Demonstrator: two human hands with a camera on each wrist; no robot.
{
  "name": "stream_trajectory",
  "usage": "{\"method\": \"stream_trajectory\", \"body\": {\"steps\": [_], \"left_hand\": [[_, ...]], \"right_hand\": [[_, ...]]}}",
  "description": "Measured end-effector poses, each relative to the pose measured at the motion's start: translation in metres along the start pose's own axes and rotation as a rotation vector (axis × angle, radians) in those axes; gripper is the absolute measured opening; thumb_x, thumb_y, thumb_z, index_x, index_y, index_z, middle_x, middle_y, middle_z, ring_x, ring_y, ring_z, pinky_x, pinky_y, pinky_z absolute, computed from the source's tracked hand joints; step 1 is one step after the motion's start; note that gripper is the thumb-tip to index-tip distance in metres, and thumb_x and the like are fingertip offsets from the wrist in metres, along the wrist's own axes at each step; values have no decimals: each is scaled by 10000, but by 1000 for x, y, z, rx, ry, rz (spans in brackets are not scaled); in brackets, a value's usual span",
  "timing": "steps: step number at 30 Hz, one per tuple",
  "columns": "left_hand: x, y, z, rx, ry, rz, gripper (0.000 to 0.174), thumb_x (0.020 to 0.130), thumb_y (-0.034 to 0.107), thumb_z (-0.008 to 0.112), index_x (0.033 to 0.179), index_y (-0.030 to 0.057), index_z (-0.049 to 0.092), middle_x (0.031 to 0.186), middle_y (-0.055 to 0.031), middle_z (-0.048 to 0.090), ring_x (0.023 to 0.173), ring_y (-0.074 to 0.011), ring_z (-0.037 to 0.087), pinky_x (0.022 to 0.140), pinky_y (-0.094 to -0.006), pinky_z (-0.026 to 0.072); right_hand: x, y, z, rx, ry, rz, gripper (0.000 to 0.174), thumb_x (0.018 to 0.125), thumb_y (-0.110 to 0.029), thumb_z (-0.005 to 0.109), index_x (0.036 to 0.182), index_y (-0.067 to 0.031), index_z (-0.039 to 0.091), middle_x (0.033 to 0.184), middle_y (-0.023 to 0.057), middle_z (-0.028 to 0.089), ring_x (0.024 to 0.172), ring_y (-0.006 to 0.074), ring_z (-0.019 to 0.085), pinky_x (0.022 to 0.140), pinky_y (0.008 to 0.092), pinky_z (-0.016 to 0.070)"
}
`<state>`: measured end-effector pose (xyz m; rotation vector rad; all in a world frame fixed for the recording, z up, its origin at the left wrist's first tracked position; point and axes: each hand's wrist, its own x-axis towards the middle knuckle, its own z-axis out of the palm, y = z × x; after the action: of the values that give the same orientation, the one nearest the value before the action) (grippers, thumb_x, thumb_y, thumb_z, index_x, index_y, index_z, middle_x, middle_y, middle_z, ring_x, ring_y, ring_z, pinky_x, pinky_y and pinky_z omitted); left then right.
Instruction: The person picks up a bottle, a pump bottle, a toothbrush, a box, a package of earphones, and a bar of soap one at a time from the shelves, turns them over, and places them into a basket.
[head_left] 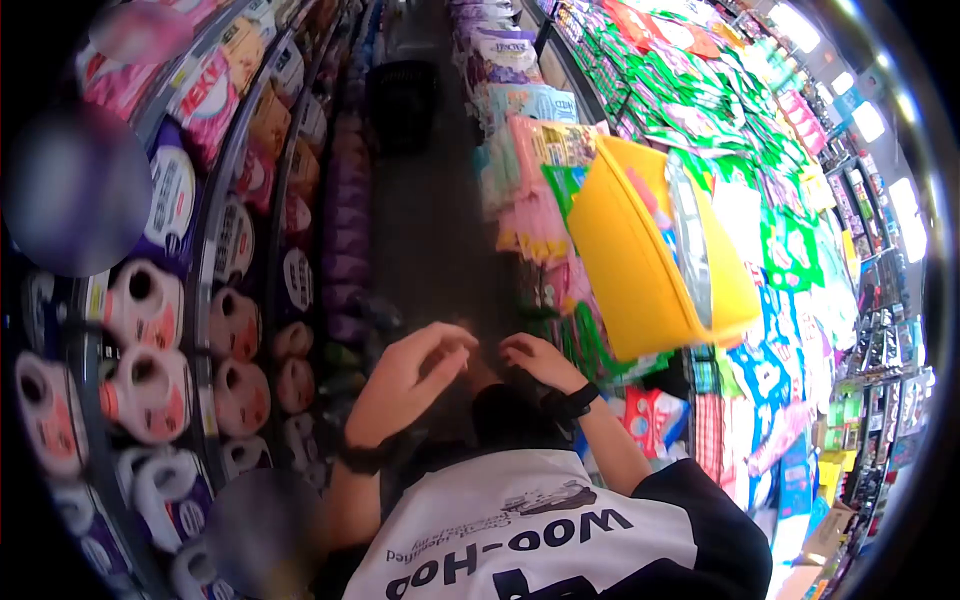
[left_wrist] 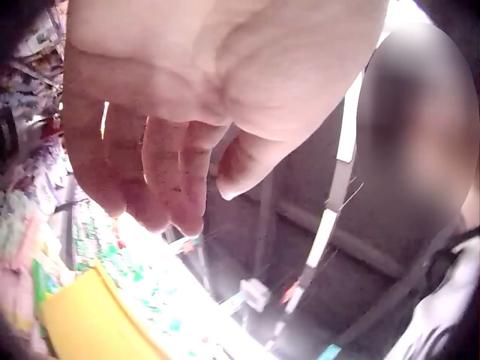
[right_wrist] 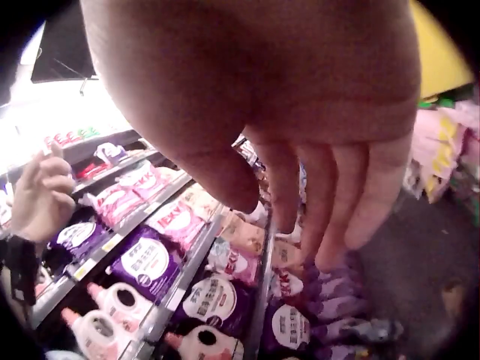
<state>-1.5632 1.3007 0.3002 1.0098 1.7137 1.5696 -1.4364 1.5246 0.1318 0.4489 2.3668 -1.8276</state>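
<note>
My left hand (head_left: 412, 378) is raised in front of the body, fingers loosely bent and holding nothing. A short gap to its right, my right hand (head_left: 540, 362) hovers with relaxed fingers, also holding nothing. Both wrists wear dark bands. Nearest the right hand is a yellow bin (head_left: 630, 265), tilted on the stacked packs beyond it. In the left wrist view, the left palm (left_wrist: 202, 82) shows with fingers drooping. The right palm (right_wrist: 277, 97) fills the top of the right wrist view, its fingers hanging in front of the shelves.
Tiered shelves on the left carry pink-white jugs (head_left: 150, 395) and purple packs (head_left: 172, 195). Green and white bagged goods (head_left: 700, 95) are piled on the right. Between them runs a dark aisle floor (head_left: 430, 220), with a black object (head_left: 402, 105) farther along.
</note>
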Motion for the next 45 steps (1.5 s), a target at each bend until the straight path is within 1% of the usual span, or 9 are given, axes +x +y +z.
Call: {"method": "stream_trajectory", "body": {"steps": [6, 9, 14, 18, 20, 27, 29, 39, 45], "left_hand": [[171, -117, -48, 52, 226, -228, 154, 875, 132, 502, 950, 10, 558, 757, -39, 577, 718, -108, 553, 640, -234, 436], [219, -170, -78, 382, 386, -329, 188, 845, 179, 536, 935, 17, 570, 840, -156, 618, 790, -289, 604, 693, -329, 460], [282, -210, -132, 329, 499, -476, 178, 850, 167, 528, 925, 11, 569, 842, -159, 619, 788, -301, 603, 685, -341, 459], [344, -255, -189, 302, 551, -459, 190, 877, 164, 508, 946, -6, 558, 755, -80, 603, 675, -154, 581, 618, -263, 442], [392, -266, -223, 203, 596, -540, 196, 859, 169, 515, 924, -11, 558, 829, -174, 614, 779, -297, 607, 685, -335, 462], [565, -396, -352, 238, 558, -634, 218, 850, 198, 525, 923, -4, 563, 836, -170, 617, 787, -295, 609, 693, -348, 460], [616, -429, -384, 202, 509, -702, 205, 877, 179, 494, 936, -6, 563, 795, -92, 618, 721, -176, 587, 657, -291, 450], [760, -571, -425, -1, 421, -1017, 220, 880, 188, 486, 933, -12, 561, 827, -108, 617, 736, -196, 584, 679, -307, 448], [823, -660, -421, 12, 409, -1119, 259, 888, 219, 483, 964, -18, 558, 906, -130, 603, 826, -213, 569, 728, -341, 435]], "right_hand": [[184, -7, -87, -55, 34, -10, 229, 874, -117, 496, 1065, 7, 522, 915, 76, 594, 767, 137, 579, 710, 257, 463], [279, -10, -121, -166, 88, -68, 214, 862, -122, 500, 1026, 9, 542, 874, 73, 602, 744, 134, 574, 681, 260, 464], [399, -32, -156, -134, 62, 40, 211, 859, -129, 496, 1012, 5, 554, 854, 74, 608, 736, 131, 571, 668, 257, 462], [506, -24, -172, -180, 22, 47, 219, 850, -150, 510, 1008, -7, 558, 851, 75, 611, 739, 142, 576, 666, 262, 463], [563, -29, -181, -214, 8, 77, 221, 846, -155, 515, 1005, -9, 560, 852, 76, 612, 740, 146, 577, 667, 265, 463], [789, -31, -219, -370, 59, 210, 272, 804, -193, 555, 995, 2, 559, 912, 138, 620, 883, 251, 596, 766, 325, 459], [846, -16, -226, -395, 42, 300, 287, 784, -206, 565, 987, -2, 560, 923, 171, 616, 914, 305, 587, 783, 351, 457], [1061, 88, -222, -520, -82, 480, 290, 784, -199, 530, 964, 29, 520, 933, 260, 578, 912, 397, 544, 769, 440, 450], [1177, 181, -214, -767, -345, 625, 519, 797, -200, 543, 1212, 38, 343, 1146, 260, 454, 1032, 396, 481, 828, 424, 449]]}}
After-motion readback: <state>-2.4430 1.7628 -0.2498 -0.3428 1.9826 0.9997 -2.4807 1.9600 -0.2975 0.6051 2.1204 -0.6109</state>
